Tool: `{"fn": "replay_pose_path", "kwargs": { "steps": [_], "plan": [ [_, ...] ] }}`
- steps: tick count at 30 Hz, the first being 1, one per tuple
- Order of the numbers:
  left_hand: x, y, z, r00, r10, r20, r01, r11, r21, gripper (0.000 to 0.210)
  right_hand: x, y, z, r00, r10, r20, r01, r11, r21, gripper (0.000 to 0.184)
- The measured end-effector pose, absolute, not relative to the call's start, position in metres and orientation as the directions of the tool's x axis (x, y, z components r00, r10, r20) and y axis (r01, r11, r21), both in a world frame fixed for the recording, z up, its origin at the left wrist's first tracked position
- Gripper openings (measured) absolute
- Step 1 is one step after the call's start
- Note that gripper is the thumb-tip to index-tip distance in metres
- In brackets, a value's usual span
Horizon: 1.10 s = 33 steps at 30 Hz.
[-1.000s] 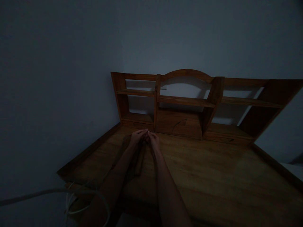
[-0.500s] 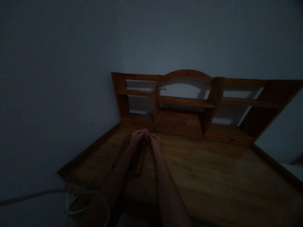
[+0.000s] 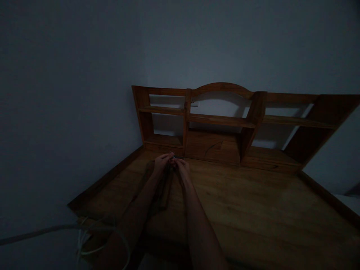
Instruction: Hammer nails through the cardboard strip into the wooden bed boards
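Note:
Over the wooden desk top [image 3: 230,195], my left hand [image 3: 161,162] and my right hand [image 3: 183,167] are close together, fingertips nearly meeting. Both are closed in a pinch around a small, thin, shiny piece [image 3: 173,158]; it is too small and dim to name. Beneath the hands, a dark, long strip-like thing [image 3: 166,191] lies between my forearms, and the left arm partly covers it. Whether this strip is joined to the shiny piece, I cannot tell.
A wooden shelf unit [image 3: 222,119] with an arched top stands along the back of the desk. White cables [image 3: 81,240] hang at the lower left, near my left forearm. Walls rise to the left and behind. The room is very dark.
My fingers have shifted slightly around the shiny piece, and less of it shows above the left fingertips. Both hands stay in nearly the same place.

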<state>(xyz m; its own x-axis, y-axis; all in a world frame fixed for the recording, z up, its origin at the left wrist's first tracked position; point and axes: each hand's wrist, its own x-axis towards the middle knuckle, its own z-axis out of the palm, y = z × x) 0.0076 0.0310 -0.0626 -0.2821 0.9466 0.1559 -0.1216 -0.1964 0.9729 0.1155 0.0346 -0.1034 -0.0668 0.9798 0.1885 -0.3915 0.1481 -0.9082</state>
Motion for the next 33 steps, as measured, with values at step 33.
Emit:
{"fn": "replay_pose_path", "kwargs": {
  "steps": [33],
  "plan": [
    [0.0003, 0.0282, -0.0629, -0.296, 0.948, 0.118, -0.085, -0.149, 0.985, 0.049, 0.1168, 0.0259, -0.0997, -0.026, 0.987, 0.158, -0.35, 0.139, -0.926, 0.021]
  ]
}}
